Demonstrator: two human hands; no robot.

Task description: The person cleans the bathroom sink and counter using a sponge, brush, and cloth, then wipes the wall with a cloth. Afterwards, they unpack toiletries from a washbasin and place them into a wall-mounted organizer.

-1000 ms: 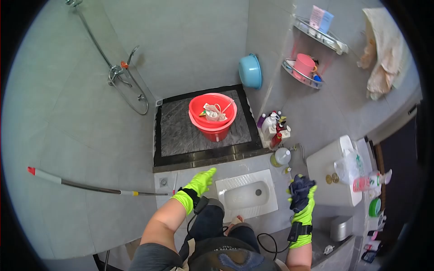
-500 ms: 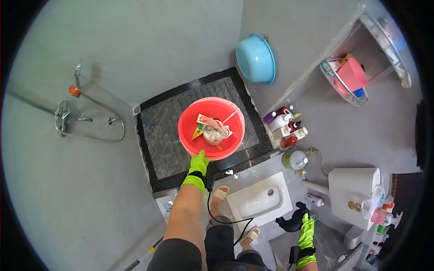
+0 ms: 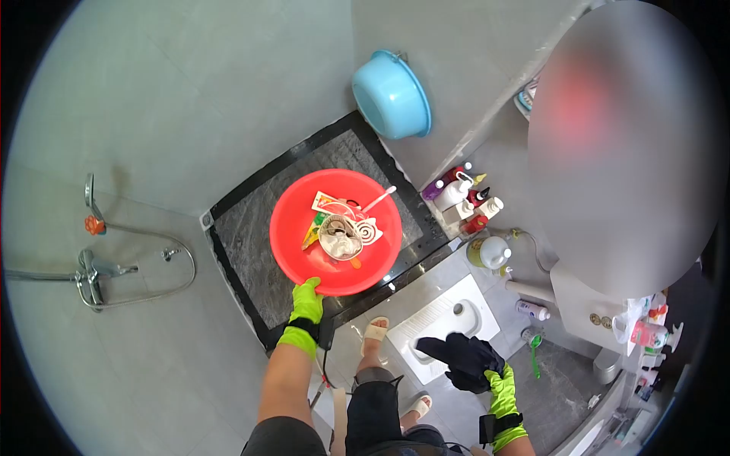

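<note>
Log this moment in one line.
left hand: gripping red basin rim | right hand: holding black cloth | blue basin: against wall

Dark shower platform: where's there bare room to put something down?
Bare tile on the platform shows between the red basin and the tap wall, and between that basin and the hanging blue basin. Crowded: bottles by the right corner, left hand at the rim.

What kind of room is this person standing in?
It looks like a bathroom: a white ceramic squat toilet is set in the floor, a silver metal shower tap with a hose is on the wall, and coloured plastic pump bottles stand in the corner.
</note>
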